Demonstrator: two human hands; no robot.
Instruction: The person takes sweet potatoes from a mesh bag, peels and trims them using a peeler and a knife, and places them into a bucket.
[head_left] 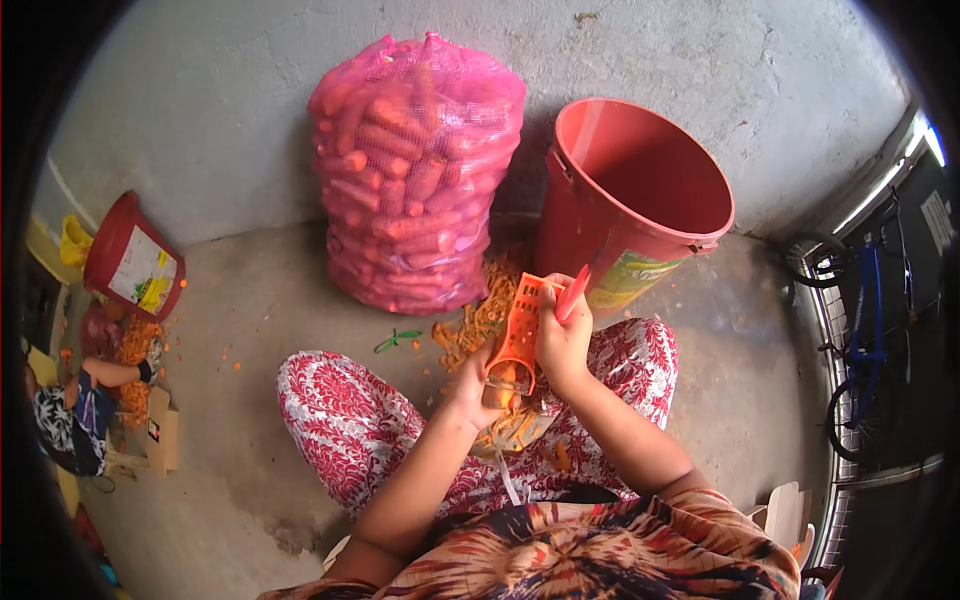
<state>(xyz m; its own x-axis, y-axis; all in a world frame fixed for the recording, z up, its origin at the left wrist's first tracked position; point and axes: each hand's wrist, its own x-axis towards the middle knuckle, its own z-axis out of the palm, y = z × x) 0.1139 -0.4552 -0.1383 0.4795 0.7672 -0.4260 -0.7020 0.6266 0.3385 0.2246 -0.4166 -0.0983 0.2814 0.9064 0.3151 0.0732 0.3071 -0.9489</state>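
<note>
My left hand (468, 394) is closed around a carrot (507, 388), its orange flesh showing near the thumb. My right hand (563, 345) grips an orange slotted plastic tool (522, 318), whose wide lower end sits against the carrot. A red handle (573, 293) also sticks up from the right fist; what it belongs to is hidden. Below the hands, orange peelings (515, 430) lie in a pale container or bag in my lap. More peelings (462, 335) are scattered on the floor in front of me.
A pink mesh sack (415, 180) full of carrots stands by the wall, beside a tall red bucket (600, 210). A green tie (397, 341) lies on the floor. At left, another person (85, 410) sits near a carrot pile and red bucket (130, 262). A blue bicycle (865, 330) is at right.
</note>
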